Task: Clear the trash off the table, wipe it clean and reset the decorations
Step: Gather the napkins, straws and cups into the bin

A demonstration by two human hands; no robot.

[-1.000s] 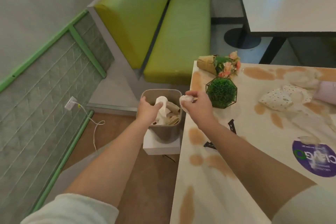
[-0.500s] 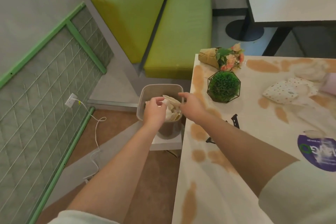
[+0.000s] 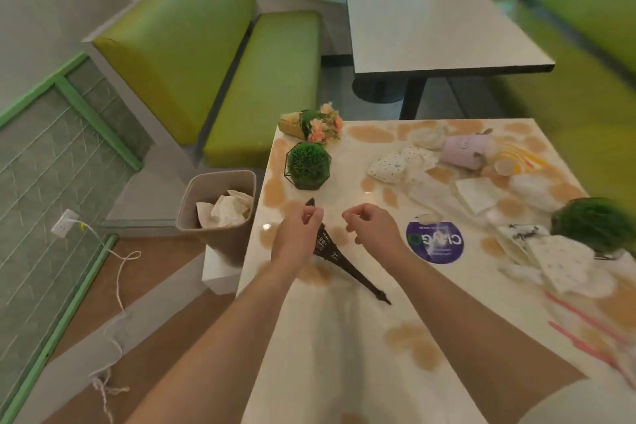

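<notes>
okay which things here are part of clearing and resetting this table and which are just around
Part of the job: waste bin, Eiffel Tower model, grass ball, flower bouquet, purple cup, crumpled napkins, pink straws.

Just around: green bench, far table, wall cable.

Both hands hover empty over the stained worktop (image 3: pixel 344 337), the left hand (image 3: pixel 296 240) and right hand (image 3: pixel 373 231) loosely curled above a dark tower model (image 3: pixel 339 260) lying flat. Left of the tower model stands a bin (image 3: pixel 220 213) holding crumpled tissues (image 3: pixel 229 208); beyond it sits a green ball plant (image 3: pixel 307 166)
</notes>
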